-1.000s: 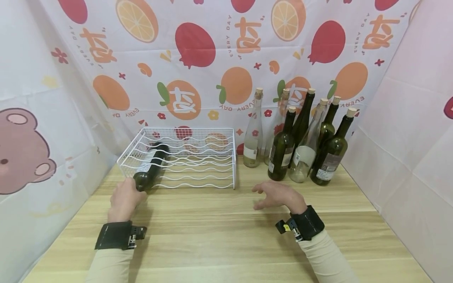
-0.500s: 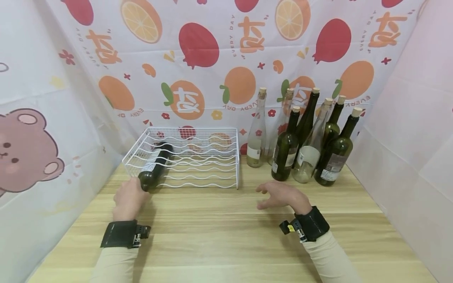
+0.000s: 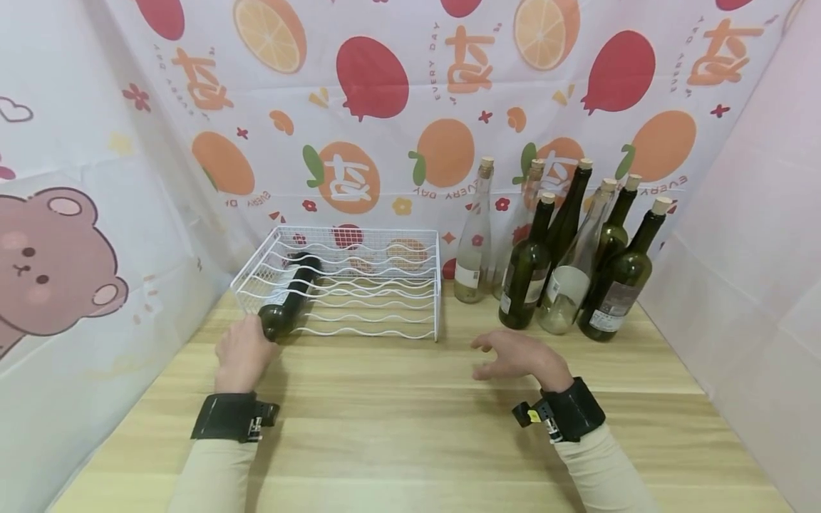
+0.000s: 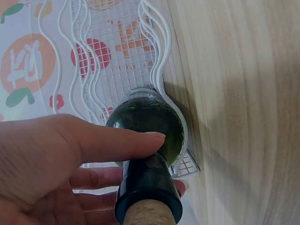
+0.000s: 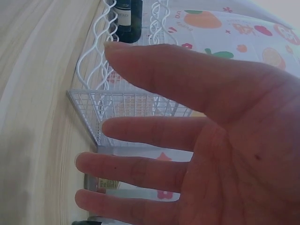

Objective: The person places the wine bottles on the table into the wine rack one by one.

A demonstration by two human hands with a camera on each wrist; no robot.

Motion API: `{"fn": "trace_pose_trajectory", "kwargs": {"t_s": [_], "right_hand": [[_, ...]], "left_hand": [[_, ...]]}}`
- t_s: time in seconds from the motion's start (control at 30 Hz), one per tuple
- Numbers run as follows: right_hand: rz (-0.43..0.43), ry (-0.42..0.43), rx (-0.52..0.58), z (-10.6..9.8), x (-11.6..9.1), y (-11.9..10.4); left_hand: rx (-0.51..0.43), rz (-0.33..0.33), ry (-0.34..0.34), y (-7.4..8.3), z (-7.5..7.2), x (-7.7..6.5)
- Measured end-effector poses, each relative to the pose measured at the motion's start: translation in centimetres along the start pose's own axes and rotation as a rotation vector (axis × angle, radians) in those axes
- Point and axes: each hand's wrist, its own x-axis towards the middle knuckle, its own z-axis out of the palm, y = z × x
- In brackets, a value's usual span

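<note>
A dark green wine bottle (image 3: 291, 299) with a pale label lies on its side in the left part of a white wire rack (image 3: 438, 285), neck toward me. My left hand (image 3: 244, 353) grips that neck. In the left wrist view, the thumb of the left hand (image 4: 75, 145) crosses over the top of the bottle (image 4: 145, 117), other fingers pass beneath, and a cork (image 4: 151, 213) plugs the mouth. My right hand (image 3: 516, 354) is above the tabletop, right of the rack, holding nothing. The right wrist view shows the right hand's (image 5: 234, 136) fingers spread and nearly straight.
Several corked bottles stand upright at the back right, among them a clear bottle (image 3: 470, 249), a green bottle (image 3: 524, 274) and a labelled green bottle (image 3: 622, 285). Printed cloth (image 3: 276, 142) hangs behind and at both sides of the wooden table (image 3: 385, 427).
The head view has turned slightly left, so the whole scene sits farther right in the picture. Both hands and the bottle in the rack keep about the same places.
</note>
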Motion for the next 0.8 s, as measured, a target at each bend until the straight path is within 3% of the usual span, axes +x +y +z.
{"fn": "trace_pose_trajectory", "kwargs": {"t_s": [0.8], "right_hand": [[-0.008,0.006,-0.005,-0.02,-0.08,-0.45]], "left_hand": [[-0.029,-0.051,-0.053,0.05,0.14,0.23]]}}
